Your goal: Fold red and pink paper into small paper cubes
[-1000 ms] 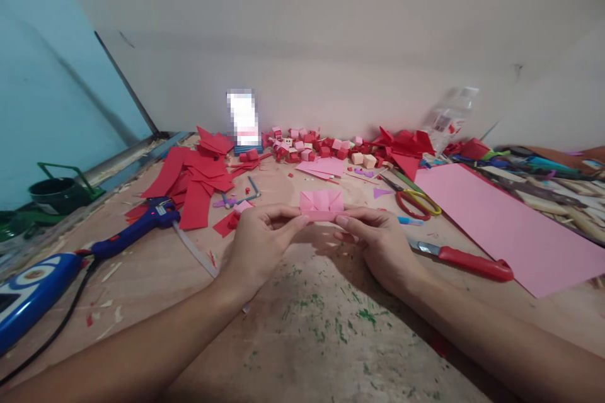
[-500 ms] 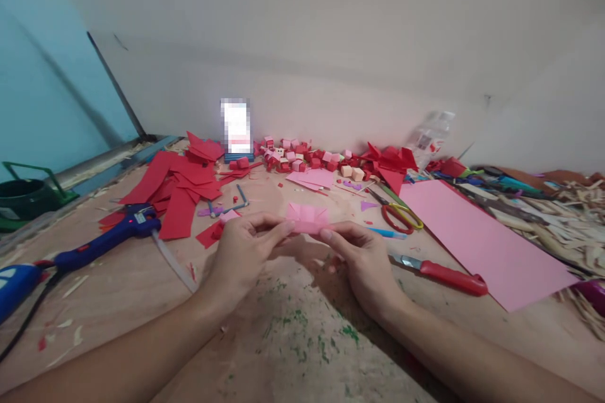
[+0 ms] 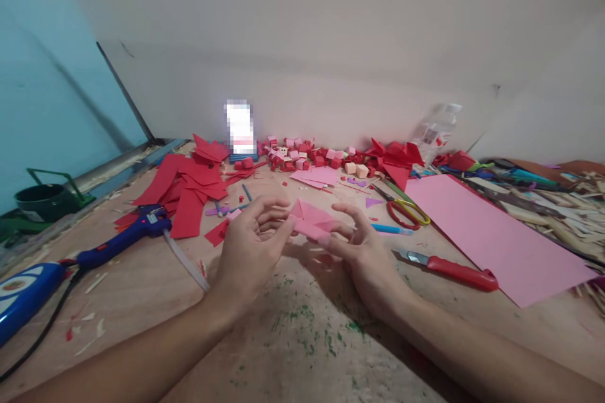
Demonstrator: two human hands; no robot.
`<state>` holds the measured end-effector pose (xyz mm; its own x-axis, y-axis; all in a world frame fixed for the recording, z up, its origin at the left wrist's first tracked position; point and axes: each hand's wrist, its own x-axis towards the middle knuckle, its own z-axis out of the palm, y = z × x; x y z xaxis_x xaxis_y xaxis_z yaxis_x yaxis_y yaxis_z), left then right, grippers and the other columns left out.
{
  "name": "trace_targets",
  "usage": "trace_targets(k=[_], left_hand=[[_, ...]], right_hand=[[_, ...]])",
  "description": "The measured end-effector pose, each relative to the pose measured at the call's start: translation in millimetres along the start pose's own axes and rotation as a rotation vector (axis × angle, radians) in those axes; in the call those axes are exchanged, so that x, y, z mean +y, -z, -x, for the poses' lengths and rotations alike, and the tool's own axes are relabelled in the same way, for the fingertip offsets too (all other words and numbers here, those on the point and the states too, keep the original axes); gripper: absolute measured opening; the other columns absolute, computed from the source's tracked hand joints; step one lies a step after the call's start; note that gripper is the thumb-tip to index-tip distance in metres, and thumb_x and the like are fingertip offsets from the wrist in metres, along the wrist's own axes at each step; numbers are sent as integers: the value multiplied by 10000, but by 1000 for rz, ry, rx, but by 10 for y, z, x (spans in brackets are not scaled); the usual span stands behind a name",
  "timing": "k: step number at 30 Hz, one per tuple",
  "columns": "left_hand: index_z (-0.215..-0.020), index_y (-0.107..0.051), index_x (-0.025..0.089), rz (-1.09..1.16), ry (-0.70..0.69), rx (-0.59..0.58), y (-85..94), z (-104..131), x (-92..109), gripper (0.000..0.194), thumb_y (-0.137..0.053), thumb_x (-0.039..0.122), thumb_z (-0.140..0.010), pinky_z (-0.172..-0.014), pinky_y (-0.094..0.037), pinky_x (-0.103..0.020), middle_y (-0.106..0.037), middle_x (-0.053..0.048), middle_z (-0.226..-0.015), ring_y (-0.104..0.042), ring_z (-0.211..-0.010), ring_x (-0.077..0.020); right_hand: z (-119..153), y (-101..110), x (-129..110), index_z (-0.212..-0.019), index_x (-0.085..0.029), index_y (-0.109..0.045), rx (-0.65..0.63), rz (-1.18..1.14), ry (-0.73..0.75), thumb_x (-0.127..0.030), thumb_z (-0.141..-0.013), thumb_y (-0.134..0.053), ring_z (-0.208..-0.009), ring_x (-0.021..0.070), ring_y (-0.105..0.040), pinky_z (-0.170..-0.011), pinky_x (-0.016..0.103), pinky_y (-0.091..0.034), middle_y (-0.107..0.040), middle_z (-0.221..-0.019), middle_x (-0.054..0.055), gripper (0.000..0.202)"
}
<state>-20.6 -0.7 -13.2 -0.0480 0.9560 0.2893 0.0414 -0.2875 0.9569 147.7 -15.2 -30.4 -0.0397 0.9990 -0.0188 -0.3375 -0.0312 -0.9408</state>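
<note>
A small folded piece of pink paper [image 3: 312, 219] is held above the work surface between my two hands, with creases and a raised flap on its far side. My left hand [image 3: 253, 242] pinches its left end between thumb and fingers. At the right end, the thumb and fingers of my right hand [image 3: 362, 249] grip it, while the index finger is lifted away from the paper. Beyond the hands lie flat pink paper pieces [image 3: 314, 176] and a pile of small red and pink paper cubes [image 3: 295, 154].
Red paper strips [image 3: 184, 189] and a blue glue gun [image 3: 125, 236] lie to the left. On the right are scissors [image 3: 409, 211], a red-handled cutter [image 3: 463, 271], a blue pen [image 3: 392, 229] and a large pink sheet [image 3: 491, 239]. A lit phone [image 3: 240, 127] stands at the back.
The pink paper has tilted, its right end lower, and its far flap now stands up. My right index finger has lifted off it. The view has shifted slightly left.
</note>
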Motion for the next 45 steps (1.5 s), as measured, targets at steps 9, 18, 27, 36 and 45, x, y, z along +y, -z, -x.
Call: trace_targets(k=[9, 18, 27, 36, 45], left_hand=[[-1054, -727, 200, -31, -27, -243, 22, 98, 63, 254, -750, 270, -810, -718, -554, -258, -742, -35, -911, -689, -816, -174], [-870, -793, 190, -85, 17, -271, 30, 98, 54, 108, -735, 277, -844, -675, -515, -234, -772, -30, -869, -688, -792, -171], [-861, -796, 197, -47, -14, -274, 38, 110, 101, 84, -739, 254, -836, -659, -514, -233, -769, -27, -857, -685, -770, -169], [-790, -805, 226, -79, -94, -295, 48, 111, 91, 126, -706, 226, -868, -727, -524, -248, -765, -16, -839, -682, -779, -166], [-785, -797, 219, -67, -122, -308, 47, 122, 84, 151, -684, 196, -882, -717, -521, -238, -752, -11, -807, -677, -764, -156]], right_hand=[[61, -16, -27, -828, -212, -805, -197, 324, 87, -331, -747, -791, -729, 193, -665, -715, 321, -522, -772, -802, 28, 145], [109, 9, -20, -939, -225, -807, -203, 255, 69, -322, -763, -827, -845, 217, -718, -810, 358, -564, -782, -903, 47, 203], [100, 37, -52, -820, -226, -805, -102, 355, 250, -320, -814, -771, -707, 180, -691, -654, 289, -569, -759, -799, 42, 100], [105, 35, -79, -825, -239, -791, -131, 406, 292, -313, -819, -760, -765, 186, -693, -693, 294, -570, -762, -840, 33, 80], [91, 57, -70, -825, -254, -805, -133, 420, 354, -282, -848, -740, -762, 177, -689, -677, 285, -556, -763, -826, 27, 74]])
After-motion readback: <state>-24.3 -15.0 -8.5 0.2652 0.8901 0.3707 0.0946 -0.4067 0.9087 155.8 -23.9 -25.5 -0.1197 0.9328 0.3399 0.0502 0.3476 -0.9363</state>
